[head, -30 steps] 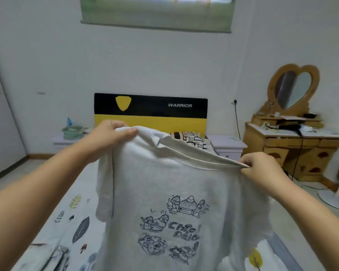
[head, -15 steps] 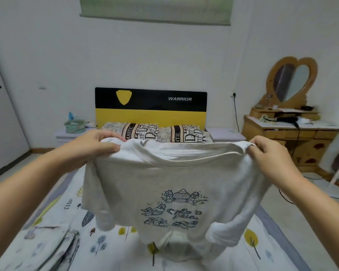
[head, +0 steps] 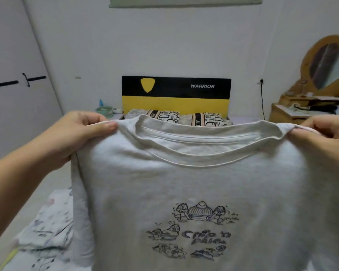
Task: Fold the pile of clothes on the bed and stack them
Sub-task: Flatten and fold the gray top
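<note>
A light grey t-shirt (head: 194, 188) with a cartoon print on its front hangs spread out in the air in front of me, collar at the top. My left hand (head: 80, 133) pinches its left shoulder, thumb on the near side. My right hand (head: 321, 137) grips the right shoulder at the same height. The shirt hides most of the bed (head: 47, 227) beneath it, whose leaf-patterned sheet shows at the lower left. Any other clothes on the bed are hidden.
Two patterned pillows (head: 184, 118) lie against a black and yellow headboard (head: 174, 94). A white wardrobe (head: 12, 85) stands at the left. At the right is a wooden dressing table (head: 301, 110) with a heart-shaped mirror. A nightstand with a green bowl (head: 104, 110) is left of the headboard.
Both hands have drawn the shirt up and closer to me and stretched it flat between the shoulders. It now covers far more of the bed.
</note>
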Available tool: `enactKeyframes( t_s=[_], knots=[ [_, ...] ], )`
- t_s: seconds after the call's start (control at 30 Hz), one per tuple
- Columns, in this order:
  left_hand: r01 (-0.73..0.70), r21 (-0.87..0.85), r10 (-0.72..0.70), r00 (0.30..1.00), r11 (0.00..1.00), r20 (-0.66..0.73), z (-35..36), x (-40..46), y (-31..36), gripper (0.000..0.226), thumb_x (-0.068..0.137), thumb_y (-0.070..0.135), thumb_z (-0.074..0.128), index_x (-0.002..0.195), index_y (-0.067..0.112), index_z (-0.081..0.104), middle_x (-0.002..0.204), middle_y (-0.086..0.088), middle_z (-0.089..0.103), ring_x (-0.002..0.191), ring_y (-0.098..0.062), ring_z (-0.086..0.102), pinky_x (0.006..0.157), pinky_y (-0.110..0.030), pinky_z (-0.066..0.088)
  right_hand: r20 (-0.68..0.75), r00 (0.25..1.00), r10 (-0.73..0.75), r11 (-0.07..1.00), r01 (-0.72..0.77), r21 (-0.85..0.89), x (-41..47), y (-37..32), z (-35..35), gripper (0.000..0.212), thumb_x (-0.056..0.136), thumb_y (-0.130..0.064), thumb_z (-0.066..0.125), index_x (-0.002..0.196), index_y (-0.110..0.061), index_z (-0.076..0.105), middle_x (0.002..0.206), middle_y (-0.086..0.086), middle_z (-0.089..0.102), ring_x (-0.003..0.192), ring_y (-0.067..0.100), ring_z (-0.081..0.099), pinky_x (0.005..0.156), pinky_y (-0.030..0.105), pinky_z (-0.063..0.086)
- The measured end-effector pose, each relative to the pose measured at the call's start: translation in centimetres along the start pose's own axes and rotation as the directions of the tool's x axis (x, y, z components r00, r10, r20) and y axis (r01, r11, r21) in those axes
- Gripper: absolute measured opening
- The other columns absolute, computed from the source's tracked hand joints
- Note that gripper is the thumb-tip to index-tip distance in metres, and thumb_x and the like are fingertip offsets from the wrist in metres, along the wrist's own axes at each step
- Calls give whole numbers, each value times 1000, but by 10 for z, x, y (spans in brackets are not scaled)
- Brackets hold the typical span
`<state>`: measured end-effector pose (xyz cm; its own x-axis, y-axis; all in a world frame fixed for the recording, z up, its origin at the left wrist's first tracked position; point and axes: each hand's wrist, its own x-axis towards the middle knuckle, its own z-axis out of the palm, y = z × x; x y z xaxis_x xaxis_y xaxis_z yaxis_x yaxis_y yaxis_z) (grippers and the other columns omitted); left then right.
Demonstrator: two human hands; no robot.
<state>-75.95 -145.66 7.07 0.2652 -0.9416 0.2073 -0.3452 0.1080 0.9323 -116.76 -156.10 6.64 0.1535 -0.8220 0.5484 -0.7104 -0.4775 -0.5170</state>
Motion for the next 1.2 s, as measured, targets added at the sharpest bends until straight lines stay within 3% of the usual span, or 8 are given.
enactKeyframes(
  t_s=[0.1,0.27,0.37,0.43,0.8,0.93,1.1,1.2],
  knots=[
    [-9,32,10,1000,999,-27,-6,-9,0,63,34,64,81,67,12,70,60,-4,67,50,-7,59,46,-12,44,13,1000,12,1000,-13,26,1,12,-2,53,68,-82,52,79,-32,67,67,-4,67,59,18,64,42,35,53],
    [70,176,-56,995,982,-80,9,11,-60,26,74,27,72,60,7,64,53,2,60,48,-3,50,45,-14,37,149,987,58,998,-59,5,-4,8,65,28,72,-58,63,64,-31,65,58,-11,62,52,11,55,41,29,40],
    [124,281,-109,992,952,-69,21,30,-125,24,82,19,68,60,9,64,50,8,57,47,1,49,43,-10,35,305,937,169,982,-185,26,-10,34,130,31,77,-32,70,53,-15,60,50,-1,57,55,16,52,52,30,35],
    [157,348,-151,988,924,-43,28,44,-173,27,83,19,68,59,9,62,55,4,55,54,-6,46,52,-19,35,393,889,237,964,-266,22,-14,55,175,31,80,-24,71,54,-12,58,54,4,57,59,20,52,56,33,35],
    [328,448,-369,929,832,5,67,116,-399,37,84,14,67,53,16,47,51,8,44,49,-4,40,47,-15,28,506,728,463,881,-440,-172,-25,153,396,28,85,-27,63,60,-21,52,54,-6,51,56,10,49,48,27,29],
    [372,507,-423,906,778,-16,81,150,-460,33,85,19,65,58,6,52,55,2,48,56,-14,45,55,-24,33,501,712,492,867,-449,-214,-17,182,453,29,87,-30,61,61,-23,50,56,-5,52,58,14,50,50,28,29],
    [386,543,-438,898,745,-38,104,189,-526,40,84,22,66,50,18,47,46,9,44,54,-9,44,57,-27,33,489,711,506,863,-428,-269,-2,223,519,27,88,-33,60,65,-21,53,63,-3,55,67,21,53,54,30,33],
    [385,570,-437,898,726,-51,118,207,-565,35,84,26,65,57,7,54,49,6,46,56,-13,46,60,-29,34,488,711,507,861,-395,-320,0,247,558,23,88,-32,61,71,-16,58,66,1,58,71,24,55,56,31,36]
  ],
)
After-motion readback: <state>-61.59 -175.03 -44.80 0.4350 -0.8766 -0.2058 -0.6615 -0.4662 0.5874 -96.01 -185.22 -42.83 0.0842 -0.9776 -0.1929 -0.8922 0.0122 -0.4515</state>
